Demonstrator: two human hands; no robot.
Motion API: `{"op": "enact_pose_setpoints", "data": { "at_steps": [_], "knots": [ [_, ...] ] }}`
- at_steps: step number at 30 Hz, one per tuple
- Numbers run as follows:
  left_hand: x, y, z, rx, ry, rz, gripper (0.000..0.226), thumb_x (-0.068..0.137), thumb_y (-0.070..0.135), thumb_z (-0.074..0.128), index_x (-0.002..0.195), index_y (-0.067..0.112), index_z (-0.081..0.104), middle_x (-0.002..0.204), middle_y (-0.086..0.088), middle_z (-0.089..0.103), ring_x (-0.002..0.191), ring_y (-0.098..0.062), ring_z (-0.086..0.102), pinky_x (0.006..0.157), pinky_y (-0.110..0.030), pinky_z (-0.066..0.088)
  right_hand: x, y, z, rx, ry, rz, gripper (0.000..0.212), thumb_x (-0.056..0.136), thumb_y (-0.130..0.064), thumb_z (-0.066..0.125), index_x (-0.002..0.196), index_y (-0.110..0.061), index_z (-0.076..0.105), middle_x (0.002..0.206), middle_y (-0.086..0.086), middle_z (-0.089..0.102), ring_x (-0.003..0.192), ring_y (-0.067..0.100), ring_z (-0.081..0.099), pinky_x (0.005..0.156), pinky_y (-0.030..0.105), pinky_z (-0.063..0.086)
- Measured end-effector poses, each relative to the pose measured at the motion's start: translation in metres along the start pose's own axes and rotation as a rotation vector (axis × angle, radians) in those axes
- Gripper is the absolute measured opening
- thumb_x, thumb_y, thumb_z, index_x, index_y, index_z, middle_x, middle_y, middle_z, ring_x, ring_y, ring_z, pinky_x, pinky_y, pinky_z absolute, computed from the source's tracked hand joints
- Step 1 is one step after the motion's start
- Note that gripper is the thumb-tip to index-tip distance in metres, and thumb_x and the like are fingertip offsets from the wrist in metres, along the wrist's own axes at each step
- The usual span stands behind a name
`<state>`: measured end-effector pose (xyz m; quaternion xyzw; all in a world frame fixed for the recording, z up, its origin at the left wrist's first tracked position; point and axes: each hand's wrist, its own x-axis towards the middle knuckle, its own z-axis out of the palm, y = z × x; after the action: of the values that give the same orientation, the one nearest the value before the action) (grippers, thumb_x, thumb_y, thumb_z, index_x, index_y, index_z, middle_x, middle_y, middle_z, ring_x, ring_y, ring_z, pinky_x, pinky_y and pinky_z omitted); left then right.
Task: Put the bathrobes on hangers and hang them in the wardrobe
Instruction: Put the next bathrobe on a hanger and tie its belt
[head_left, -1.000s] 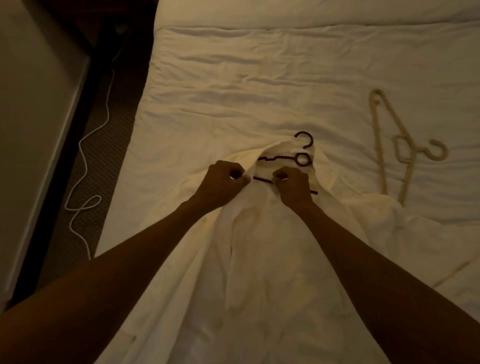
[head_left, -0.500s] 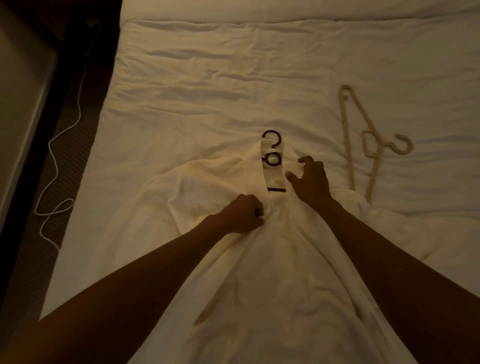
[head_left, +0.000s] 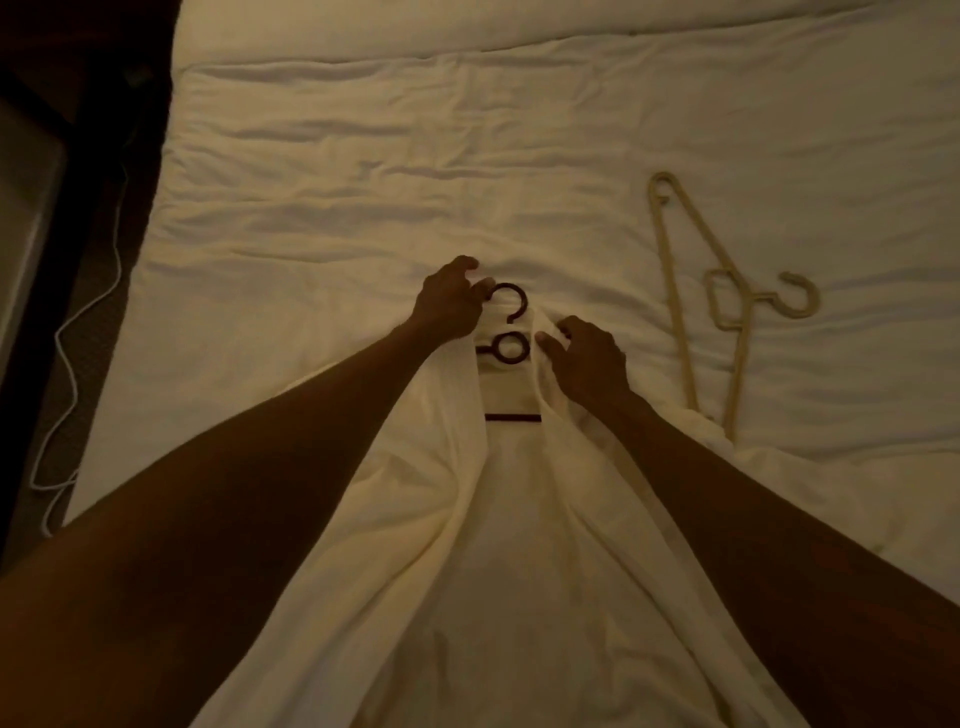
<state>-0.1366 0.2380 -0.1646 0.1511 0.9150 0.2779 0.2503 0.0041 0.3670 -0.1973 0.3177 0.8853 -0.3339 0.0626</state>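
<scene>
A white bathrobe lies spread on the bed with its collar pointing away from me. A dark hanger sits inside it; only the hook, the ring and a short piece of the bar show in the collar opening. My left hand is at the left side of the collar, beside the hook, its fingers curled on the fabric there. My right hand pinches the right collar edge next to the ring. The hanger's shoulders are hidden under the robe.
A beige hanger lies loose on the bed to the right, its lower end touching more crumpled white cloth. Left of the bed runs a dark floor strip with a white cable and a pale furniture edge.
My left hand has moved up from the robe's front to the collar beside the hook. My right hand has come in onto the right collar edge. More of the hanger's ring now shows.
</scene>
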Motion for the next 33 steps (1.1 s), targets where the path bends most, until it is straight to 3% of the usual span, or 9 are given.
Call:
{"op": "enact_pose_setpoints", "data": {
  "at_steps": [2,4,8,10,15,20,24,28,33],
  "knots": [
    [0.015,0.004,0.008,-0.069,-0.019,-0.024,0.036,0.096,0.036,0.061,0.125,0.014,0.063,0.124,-0.009,0.065,0.114,-0.023,0.060,0.091,-0.027,0.045,0.003,0.003,0.001,0.115,0.067,-0.056,0.029,0.096,-0.041,0.051,0.107,-0.016,0.061,0.106,0.007,0.065,0.102,0.029,0.059,0.088,0.047,0.046],
    [0.024,0.008,0.011,-0.150,0.007,-0.007,0.021,0.095,0.027,0.065,0.107,0.012,0.074,0.103,-0.007,0.072,0.090,-0.016,0.067,0.073,-0.018,0.046,0.004,0.004,-0.001,0.189,0.143,-0.110,0.024,0.096,-0.039,0.052,0.101,-0.017,0.061,0.097,0.005,0.065,0.093,0.026,0.060,0.082,0.045,0.048],
    [0.044,0.023,-0.004,-0.168,0.076,0.037,0.013,0.094,0.013,0.064,0.095,0.011,0.076,0.081,-0.002,0.069,0.064,-0.001,0.057,0.058,-0.006,0.041,0.008,0.003,-0.005,0.224,0.200,-0.202,0.031,0.098,-0.044,0.048,0.108,-0.019,0.064,0.098,0.002,0.064,0.092,0.019,0.058,0.082,0.042,0.049],
    [0.055,0.030,-0.014,-0.138,0.113,0.053,0.015,0.094,0.012,0.063,0.098,0.009,0.077,0.084,-0.003,0.071,0.069,-0.005,0.062,0.061,-0.005,0.043,0.011,0.002,-0.007,0.219,0.216,-0.223,0.034,0.099,-0.045,0.044,0.113,-0.022,0.064,0.103,0.002,0.064,0.096,0.019,0.058,0.085,0.043,0.049],
    [0.061,0.019,0.002,-0.106,0.214,-0.002,0.019,0.092,0.014,0.061,0.098,0.019,0.078,0.100,-0.005,0.075,0.093,-0.020,0.069,0.089,-0.030,0.053,0.014,0.010,-0.002,0.099,0.098,-0.182,0.042,0.095,-0.053,0.048,0.121,-0.022,0.058,0.113,0.004,0.062,0.103,0.023,0.058,0.089,0.044,0.048],
    [0.055,0.002,0.029,-0.042,0.243,0.050,0.026,0.094,0.036,0.059,0.112,0.021,0.071,0.112,-0.002,0.071,0.102,-0.019,0.066,0.079,-0.021,0.043,0.023,0.031,0.009,0.131,-0.063,-0.127,0.045,0.086,-0.056,0.060,0.117,-0.025,0.057,0.116,0.003,0.061,0.107,0.026,0.057,0.092,0.041,0.044],
    [0.056,-0.005,0.032,-0.056,0.209,0.097,0.028,0.096,0.036,0.058,0.116,0.019,0.069,0.112,-0.001,0.070,0.100,-0.016,0.064,0.075,-0.018,0.040,0.035,0.033,0.012,0.199,-0.086,-0.071,0.038,0.081,-0.059,0.064,0.095,-0.024,0.060,0.100,0.001,0.065,0.094,0.024,0.060,0.084,0.041,0.049],
    [0.055,-0.011,0.031,-0.023,0.196,0.139,0.034,0.094,0.034,0.060,0.124,0.017,0.064,0.122,-0.004,0.064,0.108,-0.017,0.061,0.080,-0.015,0.039,0.037,0.032,0.015,0.159,-0.052,-0.076,0.044,0.080,-0.060,0.066,0.101,-0.021,0.063,0.105,0.003,0.065,0.098,0.024,0.059,0.086,0.039,0.048],
    [0.011,-0.017,0.041,0.024,0.411,0.496,0.041,0.095,0.029,0.056,0.131,0.011,0.053,0.137,-0.014,0.039,0.110,-0.019,0.054,0.085,-0.019,0.047,0.030,0.025,0.005,0.169,-0.131,-0.060,0.047,0.083,-0.054,0.066,0.111,-0.017,0.060,0.110,0.003,0.063,0.099,0.023,0.058,0.086,0.038,0.048]
  ]
}}
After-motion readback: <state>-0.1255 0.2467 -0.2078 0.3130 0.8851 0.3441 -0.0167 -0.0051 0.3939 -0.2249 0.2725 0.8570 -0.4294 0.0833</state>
